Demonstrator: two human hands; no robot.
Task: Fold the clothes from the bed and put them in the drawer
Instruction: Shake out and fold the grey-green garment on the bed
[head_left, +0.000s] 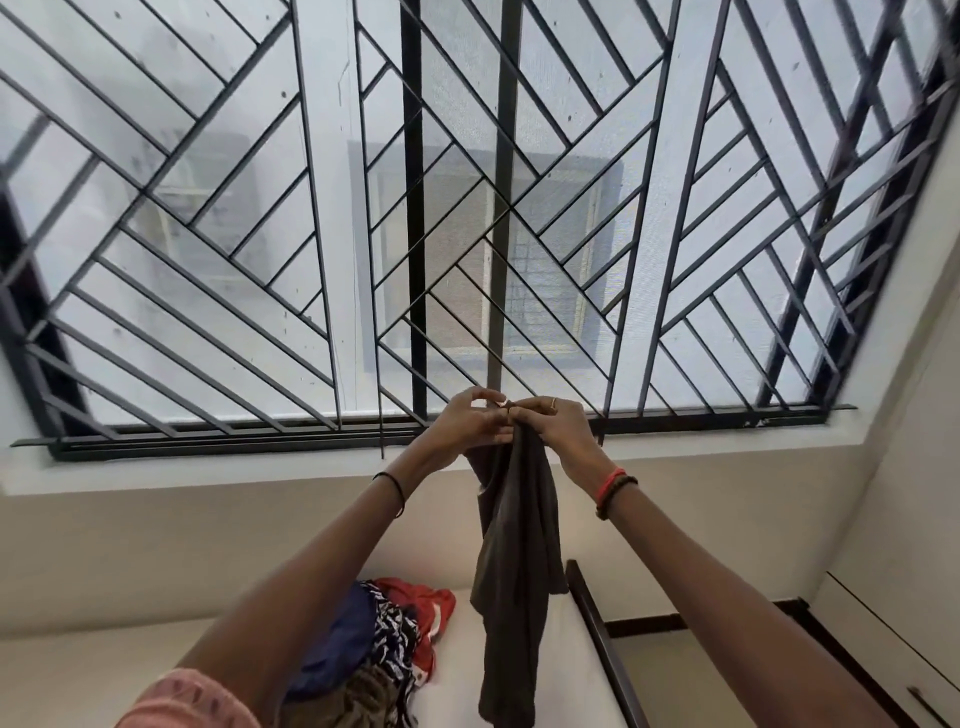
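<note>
Up at twelve o'clock, our left hand and right hand pinch the top of the dark garment together, and it hangs bunched above the bed. We should slide our hands apart along that edge, clear of the pile at seven o'clock.
</note>
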